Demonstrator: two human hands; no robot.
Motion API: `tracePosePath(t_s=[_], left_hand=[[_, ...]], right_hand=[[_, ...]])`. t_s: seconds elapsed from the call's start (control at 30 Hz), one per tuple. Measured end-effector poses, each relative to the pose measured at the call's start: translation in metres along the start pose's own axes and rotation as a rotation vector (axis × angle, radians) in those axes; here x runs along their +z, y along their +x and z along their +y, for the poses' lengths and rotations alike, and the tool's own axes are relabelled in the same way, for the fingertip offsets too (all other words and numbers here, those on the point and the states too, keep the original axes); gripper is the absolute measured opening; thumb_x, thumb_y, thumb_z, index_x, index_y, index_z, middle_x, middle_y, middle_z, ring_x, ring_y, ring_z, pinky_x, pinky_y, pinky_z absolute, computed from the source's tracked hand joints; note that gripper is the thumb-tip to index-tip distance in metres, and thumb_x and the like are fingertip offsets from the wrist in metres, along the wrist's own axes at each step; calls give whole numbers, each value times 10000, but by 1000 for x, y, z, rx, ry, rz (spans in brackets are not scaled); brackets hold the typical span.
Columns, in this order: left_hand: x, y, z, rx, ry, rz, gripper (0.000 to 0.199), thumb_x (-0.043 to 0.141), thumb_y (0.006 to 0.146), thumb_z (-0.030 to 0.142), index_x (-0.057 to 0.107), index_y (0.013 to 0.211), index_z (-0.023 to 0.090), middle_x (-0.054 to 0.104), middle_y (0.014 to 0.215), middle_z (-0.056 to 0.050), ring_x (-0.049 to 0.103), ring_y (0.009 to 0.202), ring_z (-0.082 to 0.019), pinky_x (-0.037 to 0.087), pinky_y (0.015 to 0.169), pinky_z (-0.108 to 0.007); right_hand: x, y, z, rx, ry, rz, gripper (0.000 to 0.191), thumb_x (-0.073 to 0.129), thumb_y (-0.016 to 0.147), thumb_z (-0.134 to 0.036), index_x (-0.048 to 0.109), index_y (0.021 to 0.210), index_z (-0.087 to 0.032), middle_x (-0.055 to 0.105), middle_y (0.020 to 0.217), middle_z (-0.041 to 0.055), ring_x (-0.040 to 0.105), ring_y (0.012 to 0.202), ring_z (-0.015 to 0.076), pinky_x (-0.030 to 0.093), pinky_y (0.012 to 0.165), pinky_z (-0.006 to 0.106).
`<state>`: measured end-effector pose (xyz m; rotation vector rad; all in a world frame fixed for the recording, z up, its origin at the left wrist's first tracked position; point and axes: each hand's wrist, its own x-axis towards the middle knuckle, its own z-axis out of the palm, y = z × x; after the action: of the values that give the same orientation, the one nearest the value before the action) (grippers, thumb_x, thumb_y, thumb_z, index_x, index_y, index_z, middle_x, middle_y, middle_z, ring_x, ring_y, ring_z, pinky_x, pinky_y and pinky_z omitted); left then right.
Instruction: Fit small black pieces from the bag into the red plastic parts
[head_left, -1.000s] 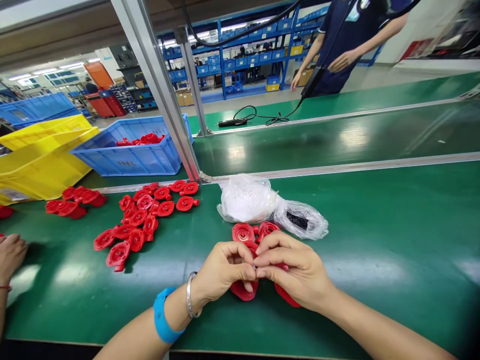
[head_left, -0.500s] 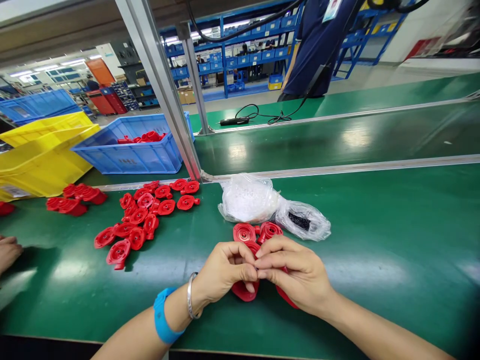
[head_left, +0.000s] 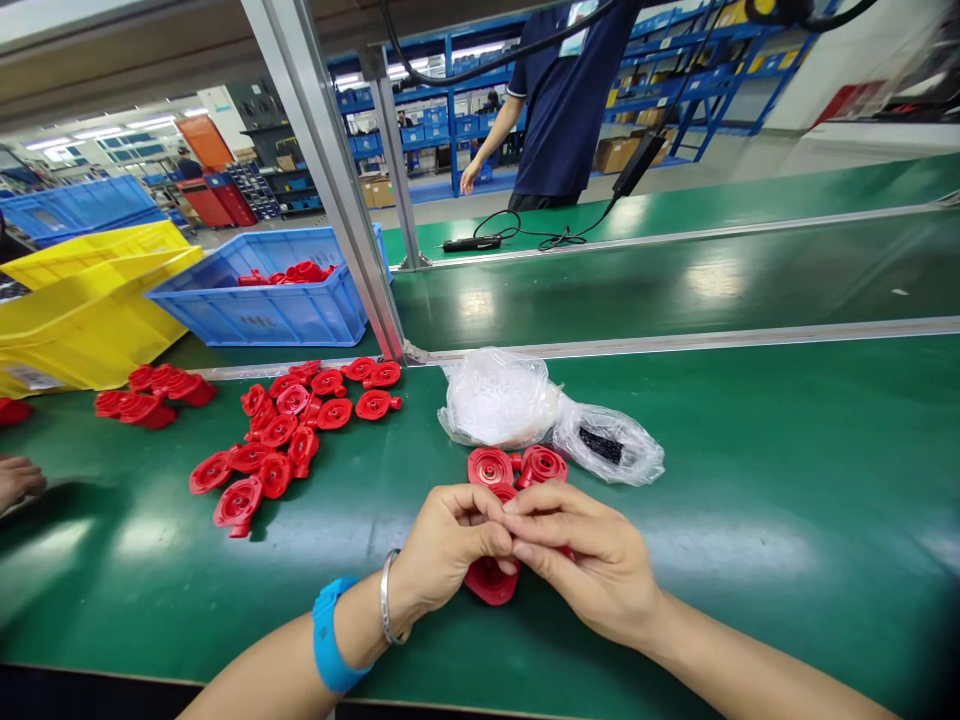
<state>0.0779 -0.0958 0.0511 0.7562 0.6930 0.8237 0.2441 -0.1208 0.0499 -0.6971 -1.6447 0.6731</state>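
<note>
My left hand (head_left: 457, 545) and my right hand (head_left: 592, 555) meet fingertip to fingertip above a few red plastic housings. Both are closed in a pinch; whatever lies between the fingertips is too small or hidden to name. Beneath my left fingers shows a round red housing (head_left: 491, 585), partly covered. Just beyond the hands are two more, a red housing with rings inside (head_left: 490, 467) and another beside it (head_left: 543, 464). Behind these rest a clear plastic bag of white pieces (head_left: 499, 400) and a smaller bag with black pieces (head_left: 604, 445).
Several loose red housings (head_left: 277, 431) lie to the left. A blue bin (head_left: 262, 312) and yellow bins (head_left: 90, 320) stand behind them. Another person's hand (head_left: 19, 482) rests at the left edge. A metal post (head_left: 322, 170) rises at the back; a person in dark blue (head_left: 562, 120) stands beyond.
My right fingers have shifted slightly left over my left fingertips, still pinched together. Across the bench, the person in dark blue has moved left, with an arm now showing.
</note>
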Motion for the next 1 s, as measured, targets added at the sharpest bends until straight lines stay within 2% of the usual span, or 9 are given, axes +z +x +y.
tracePosePath(t_s=[0.13, 0.4, 0.57, 0.7, 1.0], left_hand=[[-1, 0, -1, 29, 5, 20, 405, 911, 517, 362, 618, 634, 109, 662, 555, -13, 619, 475, -111, 495, 488, -189], [3, 1, 3, -29, 23, 36, 451, 862, 583, 457, 612, 706, 102, 654, 540, -15, 600, 452, -85, 481, 478, -161], [7, 0, 1, -33, 21, 40, 413, 861, 609, 412, 608, 714, 104, 669, 562, -24, 611, 465, -86, 491, 475, -154], [6, 1, -1, 11, 10, 27, 390, 870, 606, 381, 618, 719, 106, 670, 583, -13, 626, 487, -90, 519, 487, -163], [1, 0, 0, 43, 81, 29, 332, 871, 616, 330, 644, 701, 103, 674, 629, -7, 643, 493, -90, 519, 503, -158]], right_hand=[[0, 0, -2, 17, -21, -40, 237, 649, 828, -51, 736, 972, -217, 657, 979, 58, 678, 811, 134, 576, 729, 223], [-6, 6, 4, 99, 58, -18, 308, 627, 852, -56, 722, 1061, -262, 669, 973, 36, 688, 806, 121, 577, 707, 202], [-7, 7, 5, 67, 5, 31, 268, 671, 817, -49, 733, 989, -244, 710, 927, 26, 689, 814, 117, 567, 749, 200], [-7, 8, 4, 71, 32, 33, 214, 675, 820, -69, 735, 950, -229, 709, 903, 31, 690, 799, 122, 570, 721, 204], [-15, 16, 2, 310, 171, -63, 89, 726, 795, -149, 761, 850, -209, 711, 824, 36, 683, 723, 123, 570, 671, 213]])
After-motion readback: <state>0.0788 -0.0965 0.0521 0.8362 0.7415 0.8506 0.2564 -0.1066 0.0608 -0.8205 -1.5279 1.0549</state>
